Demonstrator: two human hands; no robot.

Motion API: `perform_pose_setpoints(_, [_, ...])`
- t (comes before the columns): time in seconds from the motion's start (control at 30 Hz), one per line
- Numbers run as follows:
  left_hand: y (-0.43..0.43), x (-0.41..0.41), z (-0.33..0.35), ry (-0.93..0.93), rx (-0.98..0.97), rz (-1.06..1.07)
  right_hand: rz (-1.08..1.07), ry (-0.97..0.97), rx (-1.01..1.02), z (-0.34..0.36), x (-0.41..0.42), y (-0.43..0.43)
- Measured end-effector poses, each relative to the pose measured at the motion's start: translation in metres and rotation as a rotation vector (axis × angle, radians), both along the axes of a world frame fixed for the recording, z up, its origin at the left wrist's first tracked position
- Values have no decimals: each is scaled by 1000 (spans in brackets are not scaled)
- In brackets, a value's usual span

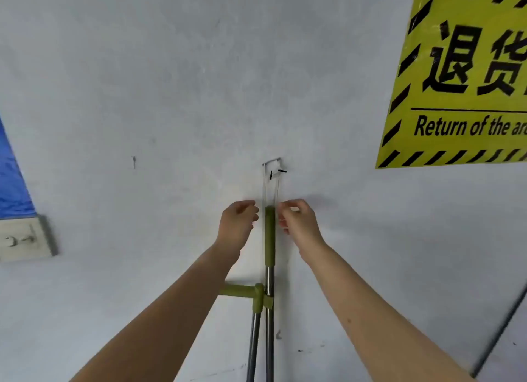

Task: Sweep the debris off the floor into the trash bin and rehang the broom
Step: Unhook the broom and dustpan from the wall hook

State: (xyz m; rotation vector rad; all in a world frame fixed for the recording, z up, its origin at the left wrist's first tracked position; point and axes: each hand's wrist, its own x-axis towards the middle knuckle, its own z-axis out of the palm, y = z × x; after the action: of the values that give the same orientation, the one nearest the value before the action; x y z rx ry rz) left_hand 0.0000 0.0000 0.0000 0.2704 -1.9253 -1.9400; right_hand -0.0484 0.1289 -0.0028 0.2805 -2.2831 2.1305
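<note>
The broom hangs upright against the grey wall; its green grip (269,236) tops a steel shaft (269,339). A thin string loop (271,187) runs from the grip's top up to a small wall hook (273,163). My left hand (238,224) is just left of the grip's top, fingers curled, with a small gap to the string. My right hand (298,223) is just right of it, fingertips pinched at the loop's right strand. A green clip (259,294) joins a second steel handle (253,350) to the broom shaft. The broom head, the debris and the trash bin are out of view.
A yellow and black sign (462,76) hangs on the wall at the upper right. A wall switch plate (24,239) sits at the left under a blue panel (11,187). A grey conduit (502,324) runs diagonally at the lower right.
</note>
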Motion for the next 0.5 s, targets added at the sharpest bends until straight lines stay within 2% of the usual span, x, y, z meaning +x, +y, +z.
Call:
perform_pose_setpoints(0.2, [3, -36, -9, 52, -386, 113, -11, 46, 124, -8, -23, -16])
perform_pose_setpoints(0.5, [3, -36, 17, 149, -340, 103, -55, 280, 95, 7, -14, -18])
